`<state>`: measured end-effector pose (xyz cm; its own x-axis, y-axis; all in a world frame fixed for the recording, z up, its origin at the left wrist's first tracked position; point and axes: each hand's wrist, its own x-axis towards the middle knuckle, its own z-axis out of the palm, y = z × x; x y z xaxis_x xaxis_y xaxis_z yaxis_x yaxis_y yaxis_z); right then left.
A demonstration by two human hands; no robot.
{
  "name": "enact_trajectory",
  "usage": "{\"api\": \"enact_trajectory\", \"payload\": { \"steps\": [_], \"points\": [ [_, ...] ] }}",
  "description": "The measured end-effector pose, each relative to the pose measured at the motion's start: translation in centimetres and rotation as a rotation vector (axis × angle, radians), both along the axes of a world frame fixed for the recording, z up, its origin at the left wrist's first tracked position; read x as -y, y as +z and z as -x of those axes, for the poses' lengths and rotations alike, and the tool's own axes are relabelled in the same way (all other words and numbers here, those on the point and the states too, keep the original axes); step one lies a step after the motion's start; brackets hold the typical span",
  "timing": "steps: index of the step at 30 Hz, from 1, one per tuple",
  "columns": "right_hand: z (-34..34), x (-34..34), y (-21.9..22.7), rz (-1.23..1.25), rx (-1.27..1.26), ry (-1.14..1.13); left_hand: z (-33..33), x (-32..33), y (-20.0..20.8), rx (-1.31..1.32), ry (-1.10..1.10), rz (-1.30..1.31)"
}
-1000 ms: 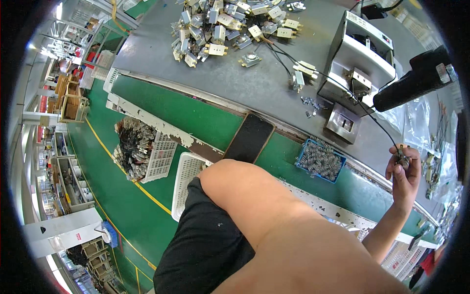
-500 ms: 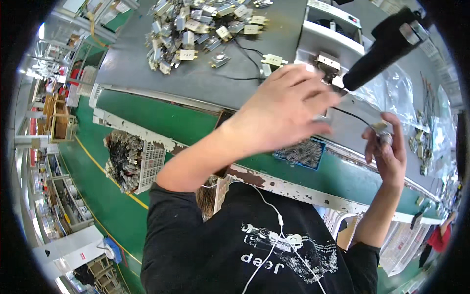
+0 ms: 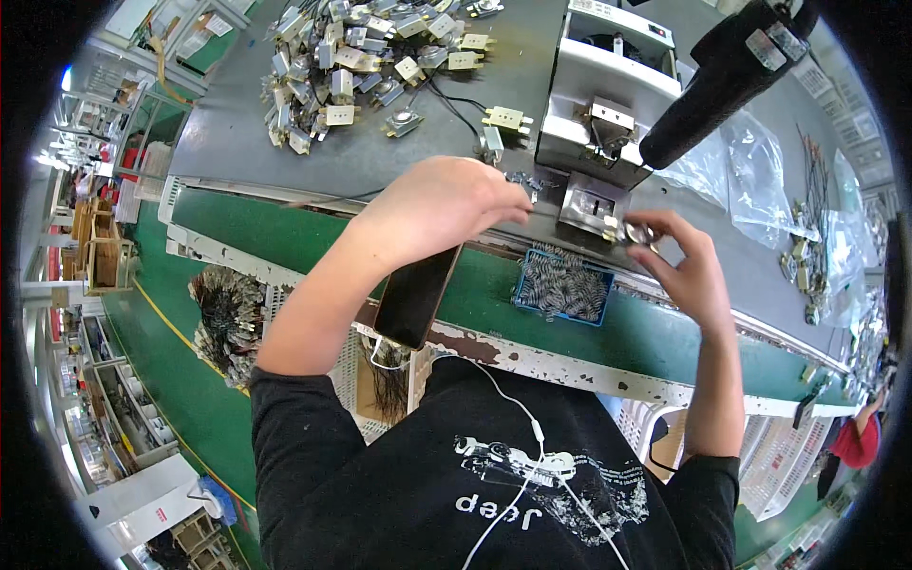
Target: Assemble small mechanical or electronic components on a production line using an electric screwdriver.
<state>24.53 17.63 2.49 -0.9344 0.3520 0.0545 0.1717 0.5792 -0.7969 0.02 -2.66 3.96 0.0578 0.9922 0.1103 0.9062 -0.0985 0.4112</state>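
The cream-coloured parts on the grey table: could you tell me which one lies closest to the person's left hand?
The lone cream part with wires, just beyond the left hand, beside the grey machine; the others sit in the pile farther back.
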Motion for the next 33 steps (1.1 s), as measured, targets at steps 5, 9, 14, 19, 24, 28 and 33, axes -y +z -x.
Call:
{"api": "enact_trajectory", "payload": {
  "steps": [5,9,14,19,24,28,33],
  "points": [
    [3.2,0.9,-2.3,-0.263,-0.082,-0.037,-1.1,-2.0,-2.3,0.06,0.122,-0.037],
    [3.6,0.7,-3.5,-0.488,-0.13,-0.038,0.3,-2.1,-3.3,0.009,0.315,0.138],
    [3.9,1.2,-3.9,-0.529,-0.146,-0.081,3.1,-1.8,-4.6,-0.108,0.374,0.018],
    [3.3,1.3,-4.0,-0.646,-0.154,-0.058,1.3,-1.9,-3.6,-0.07,0.221,0.061],
    [3.1,1.4,-3.9,-0.602,-0.09,-0.114,0.3,-3.4,-3.0,0.036,0.057,0.034],
    [2.9,1.4,-4.3,-0.585,-0.113,-0.1,0.7,-4.2,-3.3,-0.025,0.054,0.069],
    [3.1,1.5,-4.0,-0.611,-0.135,-0.105,-0.5,-4.2,-5.7,0.091,0.059,-0.048]
  ]
}}
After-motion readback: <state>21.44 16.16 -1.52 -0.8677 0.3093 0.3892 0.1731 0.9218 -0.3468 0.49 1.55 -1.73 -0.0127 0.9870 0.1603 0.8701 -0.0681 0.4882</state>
